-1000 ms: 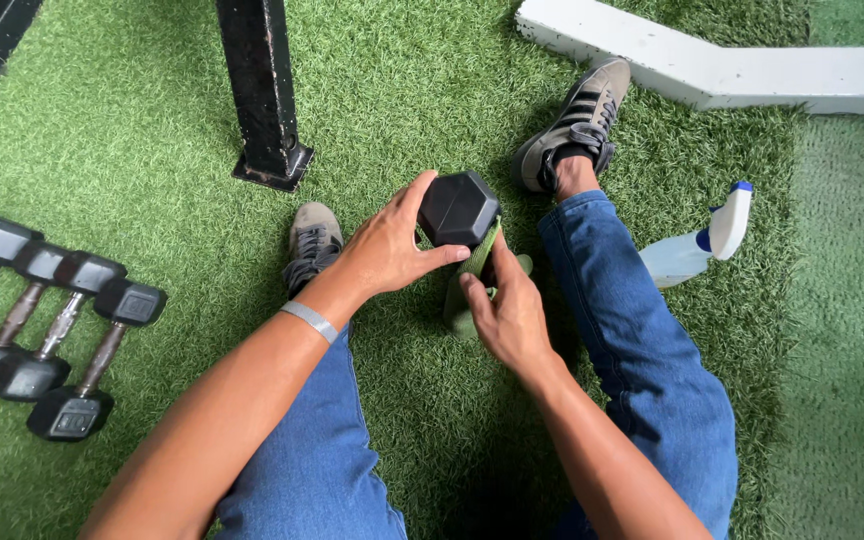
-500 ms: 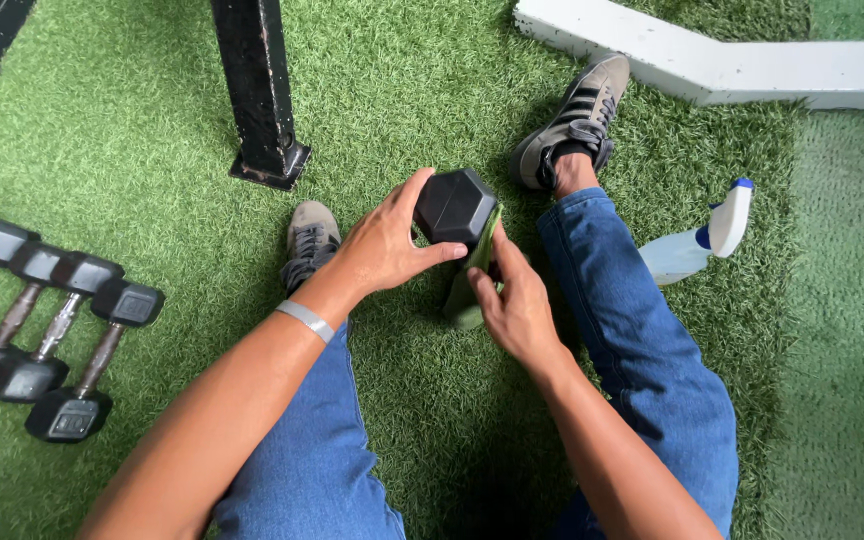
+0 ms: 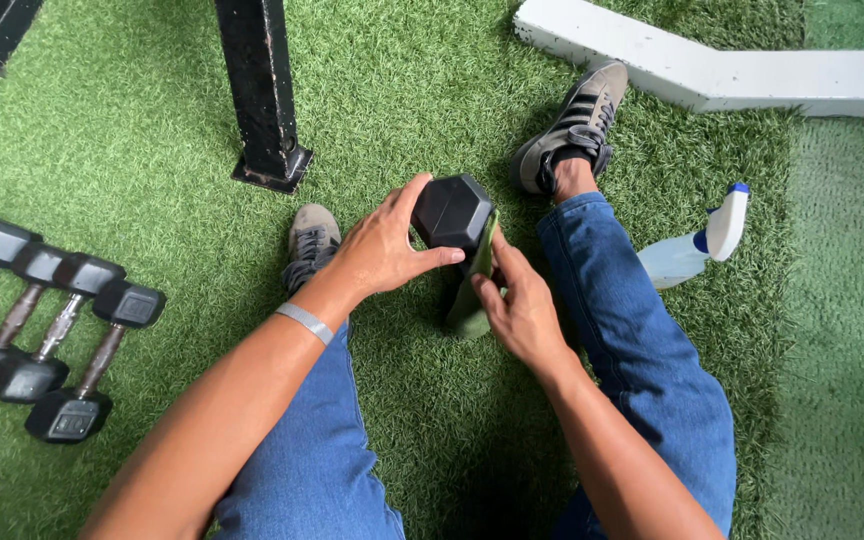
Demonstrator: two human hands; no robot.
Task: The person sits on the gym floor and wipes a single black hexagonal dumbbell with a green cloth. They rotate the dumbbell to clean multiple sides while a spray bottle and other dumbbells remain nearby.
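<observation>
Little has shifted in the past second: the left hand [image 3: 384,248] still grips the black hex dumbbell [image 3: 452,212], stood on end on the green turf [image 3: 432,420] between the person's knees. The right hand [image 3: 518,308] pinches a green cloth [image 3: 474,290] against its side, mid-wipe. Turning the head would expose unwiped faces; a spray bottle [image 3: 694,248] lies nearby.

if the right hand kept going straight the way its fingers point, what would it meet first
The right hand points up and slightly left, pressing a green cloth against the black dumbbell head. It would meet that cloth-covered dumbbell first; the two already look in contact.
</observation>
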